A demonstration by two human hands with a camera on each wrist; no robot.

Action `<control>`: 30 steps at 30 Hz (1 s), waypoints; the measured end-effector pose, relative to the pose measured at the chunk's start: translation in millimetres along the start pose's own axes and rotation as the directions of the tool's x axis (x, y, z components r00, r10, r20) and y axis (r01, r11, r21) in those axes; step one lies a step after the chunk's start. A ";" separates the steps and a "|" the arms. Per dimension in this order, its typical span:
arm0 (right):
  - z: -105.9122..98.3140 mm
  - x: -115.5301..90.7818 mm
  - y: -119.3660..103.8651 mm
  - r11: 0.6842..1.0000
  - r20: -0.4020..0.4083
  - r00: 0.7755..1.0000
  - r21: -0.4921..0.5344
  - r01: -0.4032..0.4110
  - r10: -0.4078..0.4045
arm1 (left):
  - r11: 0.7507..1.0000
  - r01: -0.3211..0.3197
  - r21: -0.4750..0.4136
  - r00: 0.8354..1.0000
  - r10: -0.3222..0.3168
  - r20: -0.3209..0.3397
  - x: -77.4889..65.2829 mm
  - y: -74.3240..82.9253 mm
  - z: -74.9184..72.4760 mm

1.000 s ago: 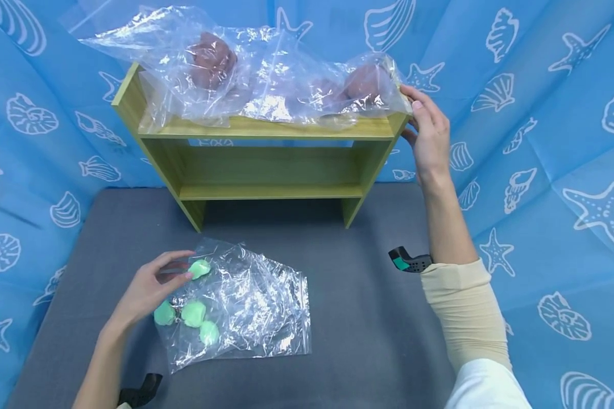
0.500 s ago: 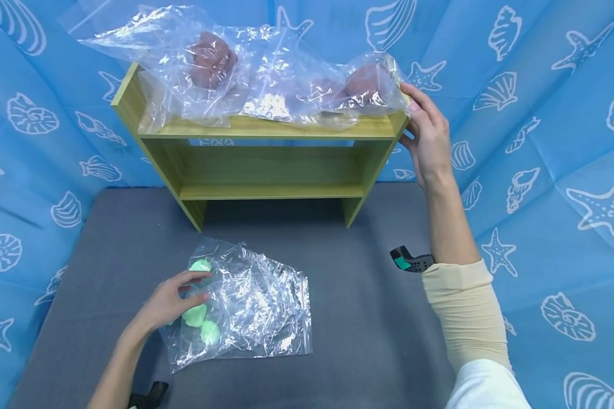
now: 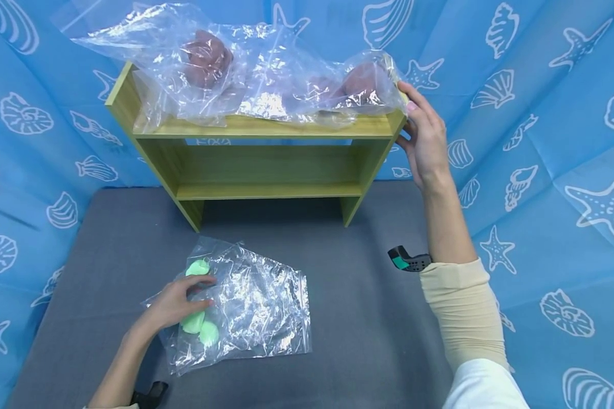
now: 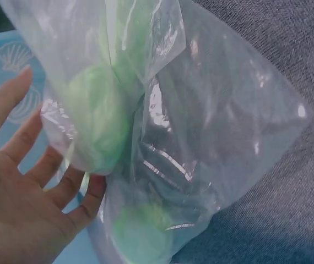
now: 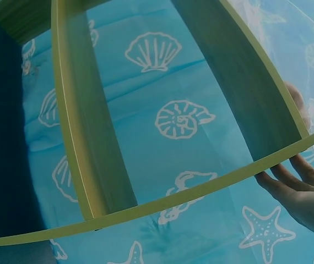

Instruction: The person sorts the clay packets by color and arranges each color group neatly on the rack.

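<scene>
A clear zip bag with several pale green lumps in it lies on the dark table. My left hand is over its left part, fingers spread and bent a little, between the lumps. In the left wrist view those fingers touch the plastic beside a green lump. My right hand holds the upper right side panel of a wooden shelf unit, its thumb at the front edge. The right wrist view has these fingers against the panel's outer side.
On the shelf's top board lie clear plastic bags with reddish-brown lumps inside, overhanging its front edge. A blue shell-patterned curtain surrounds the grey-covered table.
My left hand has moved right and slightly down over the bag, from the upper green lump to between the lumps. The right hand has stayed at the shelf, its thumb shifting slightly.
</scene>
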State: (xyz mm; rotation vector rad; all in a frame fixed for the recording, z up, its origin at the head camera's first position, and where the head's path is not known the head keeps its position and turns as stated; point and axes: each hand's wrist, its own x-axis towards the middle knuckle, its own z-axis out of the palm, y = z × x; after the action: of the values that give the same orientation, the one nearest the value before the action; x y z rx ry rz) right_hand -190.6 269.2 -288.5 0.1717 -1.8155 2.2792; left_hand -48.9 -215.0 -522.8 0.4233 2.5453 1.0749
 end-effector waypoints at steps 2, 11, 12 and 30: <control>0.1 0.3 1.0 1.000 0.000 1.000 -0.001 0.004 -0.004 | 1.000 0.001 0.005 1.000 -0.001 0.012 0.9 -1.0 2.0; 0.0 1.7 3.7 1.000 -0.009 1.000 -0.013 0.021 -0.022 | 0.997 -0.006 -0.077 0.999 0.009 0.035 -1.1 -4.7 6.6; 0.0 1.9 3.9 1.000 -0.011 1.000 -0.014 0.023 -0.024 | 0.996 -0.014 -0.085 0.999 0.017 0.036 -1.2 -5.2 6.6; -0.2 3.2 6.8 0.999 -0.010 0.999 -0.012 0.046 -0.046 | 0.902 0.002 -0.431 0.975 0.094 0.200 -1.2 -4.0 -11.9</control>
State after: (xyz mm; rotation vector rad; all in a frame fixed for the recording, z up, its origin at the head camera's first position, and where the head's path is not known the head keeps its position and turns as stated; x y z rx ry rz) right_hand -195.3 268.3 -294.3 0.1977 -1.8006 2.2338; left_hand -53.4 -225.6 -517.6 0.4517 2.0396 1.4746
